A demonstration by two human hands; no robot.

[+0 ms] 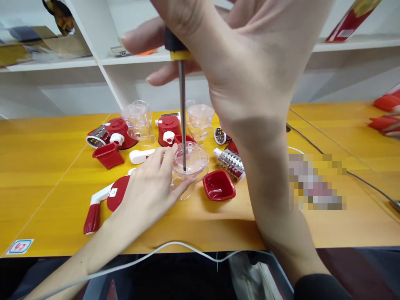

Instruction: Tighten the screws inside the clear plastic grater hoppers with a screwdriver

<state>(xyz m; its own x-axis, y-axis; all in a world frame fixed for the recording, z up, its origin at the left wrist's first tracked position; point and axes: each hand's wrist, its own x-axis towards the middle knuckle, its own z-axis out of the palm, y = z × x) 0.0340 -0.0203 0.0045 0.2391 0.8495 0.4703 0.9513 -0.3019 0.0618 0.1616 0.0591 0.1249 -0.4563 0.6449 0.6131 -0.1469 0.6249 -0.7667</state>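
The right hand (246, 62), nearest the camera, is gripping a screwdriver (181, 108) upright, fingers wrapped around its handle. Its tip is standing inside a clear plastic housing (191, 164) on the yellow surface (46, 175), which the left hand (146, 191) is steadying with fingers pressed against it. Red cups, metal grater drums and a handle are lying loose around it, so much looks unassembled.
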